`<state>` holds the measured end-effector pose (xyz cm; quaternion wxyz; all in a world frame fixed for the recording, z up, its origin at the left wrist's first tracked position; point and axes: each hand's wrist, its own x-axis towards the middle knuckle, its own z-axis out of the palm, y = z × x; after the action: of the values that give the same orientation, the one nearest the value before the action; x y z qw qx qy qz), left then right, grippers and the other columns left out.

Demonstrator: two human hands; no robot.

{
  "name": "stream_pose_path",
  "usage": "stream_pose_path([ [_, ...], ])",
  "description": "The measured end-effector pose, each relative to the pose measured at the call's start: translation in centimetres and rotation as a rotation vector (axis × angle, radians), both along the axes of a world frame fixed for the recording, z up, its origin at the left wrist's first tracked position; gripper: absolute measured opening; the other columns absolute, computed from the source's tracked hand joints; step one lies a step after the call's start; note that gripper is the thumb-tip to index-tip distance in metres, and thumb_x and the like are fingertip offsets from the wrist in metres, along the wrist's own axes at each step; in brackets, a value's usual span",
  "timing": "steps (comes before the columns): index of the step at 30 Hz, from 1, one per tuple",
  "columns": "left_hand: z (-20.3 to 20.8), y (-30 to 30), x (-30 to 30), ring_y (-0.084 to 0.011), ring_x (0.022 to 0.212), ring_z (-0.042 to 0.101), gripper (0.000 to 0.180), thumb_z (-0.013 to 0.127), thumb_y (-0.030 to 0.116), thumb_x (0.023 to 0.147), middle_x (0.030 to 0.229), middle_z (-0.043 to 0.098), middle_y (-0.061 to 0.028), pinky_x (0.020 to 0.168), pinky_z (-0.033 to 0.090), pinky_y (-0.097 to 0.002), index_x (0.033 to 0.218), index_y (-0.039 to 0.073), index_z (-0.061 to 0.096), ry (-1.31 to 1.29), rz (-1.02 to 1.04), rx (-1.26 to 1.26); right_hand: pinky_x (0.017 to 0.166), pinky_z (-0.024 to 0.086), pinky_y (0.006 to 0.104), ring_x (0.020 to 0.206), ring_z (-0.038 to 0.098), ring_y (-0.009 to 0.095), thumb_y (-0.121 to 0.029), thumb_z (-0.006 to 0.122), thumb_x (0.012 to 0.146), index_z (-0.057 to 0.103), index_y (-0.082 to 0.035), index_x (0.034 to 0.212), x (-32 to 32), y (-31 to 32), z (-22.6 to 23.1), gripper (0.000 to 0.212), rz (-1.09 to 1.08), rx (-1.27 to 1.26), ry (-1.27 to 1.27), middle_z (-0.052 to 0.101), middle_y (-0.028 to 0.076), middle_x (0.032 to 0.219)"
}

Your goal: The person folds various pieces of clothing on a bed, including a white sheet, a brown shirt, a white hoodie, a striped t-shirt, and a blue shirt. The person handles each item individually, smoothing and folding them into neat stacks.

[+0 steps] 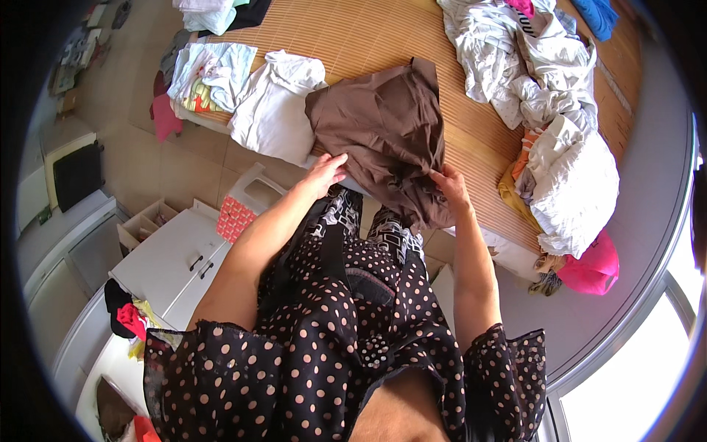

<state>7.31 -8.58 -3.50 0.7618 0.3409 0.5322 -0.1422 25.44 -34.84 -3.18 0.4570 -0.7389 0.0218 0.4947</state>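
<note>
Right now, both hands down on a brown garment (383, 129), spread over the near edge of a bed covered by a woven bamboo mat (353, 33). Left hand (326, 173) lying fairly flat and open, fingers stretched onto the garment's near left corner, pressing rather than gripping. Right hand (451, 186) at the near right edge, fingers curled into the bunched cloth, pinching a fold. Garment's near hem drooping off the bed toward a dotted dark dress (331, 324).

Just left of the brown garment, touching it, a folded white piece (276, 110); farther left, a folded stack of pale clothes (210, 77) with a pink item (166, 118) hanging off the edge. Far right, a heap of white laundry (549, 81) running along the mat, with an orange bit (529, 151) tucked in and a bright pink garment (593, 269) at the near right corner. Blue cloth (596, 15) at the far right. Down on the floor, near left, a red patterned box (243, 206) and a white cabinet (173, 261).
</note>
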Motion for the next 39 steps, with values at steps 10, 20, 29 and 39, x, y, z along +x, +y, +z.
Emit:
stream_pose_path([
  [10, 4.3, 4.4, -1.8, -0.0166, 0.098, 0.052, 0.029, 0.054, 0.028, 0.083, 0.109, 0.054, -0.0028, 0.079, 0.042, -0.0383, 0.109, 0.016, 0.047, -0.115, 0.201, 0.078, 0.068, 0.040, 0.0282, 0.068, 0.043, 0.008, -0.015, 0.059, 0.078, 0.048, -0.016, 0.074, -2.7, -6.5, -0.1, 0.012, -0.800, 0.232, 0.259, 0.049, -0.007, 0.074],
  [20, 16.9, 10.6, 12.0, -0.0181, 0.092, 0.055, 0.028, 0.049, 0.026, 0.086, 0.100, 0.058, -0.0087, 0.080, 0.045, -0.0315, 0.101, 0.004, 0.054, -0.541, 0.205, 0.105, 0.069, 0.041, 0.0309, 0.079, 0.051, 0.014, -0.008, 0.054, 0.080, 0.052, -0.010, 0.089, 7.8, -1.7, 13.1, 0.009, -0.700, 0.957, -0.111, 0.057, 0.003, 0.084],
  [29, 14.2, 10.6, 10.1, -0.0110, 0.088, 0.054, 0.026, 0.052, 0.023, 0.085, 0.097, 0.057, -0.0041, 0.076, 0.044, -0.0247, 0.102, 0.003, 0.053, -0.534, -0.058, 0.436, 0.085, 0.036, 0.0242, 0.092, 0.048, 0.010, 0.001, 0.058, 0.071, 0.050, -0.005, 0.077, 4.8, -2.1, 13.8, 0.011, -0.605, 0.474, -0.236, 0.054, 0.002, 0.099],
  [39, -3.2, 3.4, 2.0, -0.0192, 0.073, 0.053, 0.039, 0.066, 0.030, 0.072, 0.084, 0.054, -0.0059, 0.068, 0.045, -0.0327, 0.097, 0.005, 0.049, 0.244, -0.182, 0.884, 0.051, 0.043, 0.0209, 0.063, 0.054, 0.012, -0.015, 0.061, 0.077, 0.052, 0.000, 0.104, -3.7, -3.8, -0.2, 0.032, -0.696, -0.061, 0.128, 0.056, 0.005, 0.079],
])
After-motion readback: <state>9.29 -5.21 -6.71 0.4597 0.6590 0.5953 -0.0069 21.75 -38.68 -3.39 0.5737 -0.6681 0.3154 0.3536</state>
